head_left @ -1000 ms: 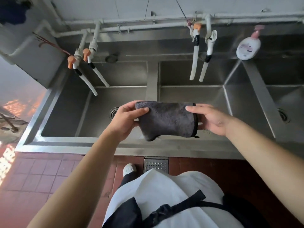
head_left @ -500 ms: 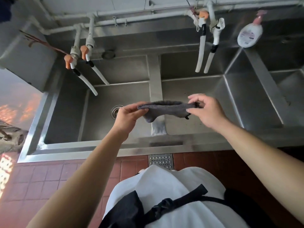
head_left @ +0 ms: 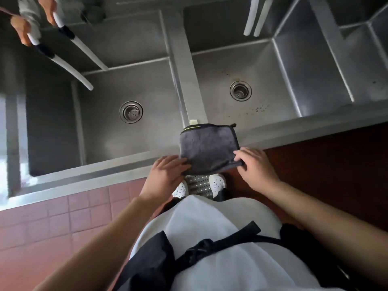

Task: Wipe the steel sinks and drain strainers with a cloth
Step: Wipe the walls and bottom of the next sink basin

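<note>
Cloth point(head_left: 207, 149), dark grey with a yellow-trimmed edge and no readable label, is stretched flat over the sink's front rim point(head_left: 126, 175), near the divider between two basins. Left hand point(head_left: 165, 175) pinches its near left corner, right hand point(head_left: 255, 166) its near right. Each basin holds a drain strainer point(head_left: 131, 112).

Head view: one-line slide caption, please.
Both hands, left hand and right hand, hold a grey cloth over the steel sink rim.

you're looking at brushed steel sinks point(head_left: 134, 85) with a dull sheen — the cloth point(head_left: 207, 150) is showing as soft, matt grey pile, the hoses point(head_left: 69, 66) as smooth white plastic, the floor tiles point(head_left: 42, 217) as matt pink.
</note>
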Demonstrator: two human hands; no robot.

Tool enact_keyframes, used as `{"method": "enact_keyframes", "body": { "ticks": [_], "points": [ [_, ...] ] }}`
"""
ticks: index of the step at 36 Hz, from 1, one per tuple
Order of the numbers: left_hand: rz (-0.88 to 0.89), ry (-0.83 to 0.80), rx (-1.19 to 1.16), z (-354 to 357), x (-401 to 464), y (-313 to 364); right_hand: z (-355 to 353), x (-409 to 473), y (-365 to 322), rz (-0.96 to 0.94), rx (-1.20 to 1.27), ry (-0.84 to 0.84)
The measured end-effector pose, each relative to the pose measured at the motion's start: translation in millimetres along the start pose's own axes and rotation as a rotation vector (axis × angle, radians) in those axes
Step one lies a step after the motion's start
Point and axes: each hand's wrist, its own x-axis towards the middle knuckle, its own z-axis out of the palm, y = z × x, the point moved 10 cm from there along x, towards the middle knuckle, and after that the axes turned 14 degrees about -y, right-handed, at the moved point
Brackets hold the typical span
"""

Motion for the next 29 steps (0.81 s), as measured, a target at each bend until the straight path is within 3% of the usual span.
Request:
{"method": "enact_keyframes", "body": {
  "ticks": [6, 11, 14, 18, 21, 24, 27, 29],
  "points": [
    [-0.127, -0.025, 0.041, -5, 13, -19, -3, 3, 1, 0.026, -0.162, 0.012],
    [-0.072, -0.06, 0.149, -8, 28, -18, -3, 7, 10, 0.001, -0.21, 0.017],
    [-0.02, -0.071, 0.16, -7, 27, -11, -15, 4, 3, -0.068, -0.173, 0.105],
    [0.116, 0.056, 0.089, -20, 29, 8, -38, 3, 2, -0.076, 0.06, 0.165],
    [0.079, 0.072, -0.144, -43, 38, 7, -55, 12, 13, 0.023, 0.399, 0.13],
    [-0.082, 0.098, -0.431, -85, 43, 2, -91, 24, -2, 0.009, 0.491, 0.091],
    [-0.027, 0.146, -0.835, -113, 57, 16, -126, 24, -9, -0.057, 0.736, 0.086],
    [0.029, 0.185, -0.986, -134, 61, 20, -146, 27, -17, -0.125, 0.94, 0.082]
  ]
}}
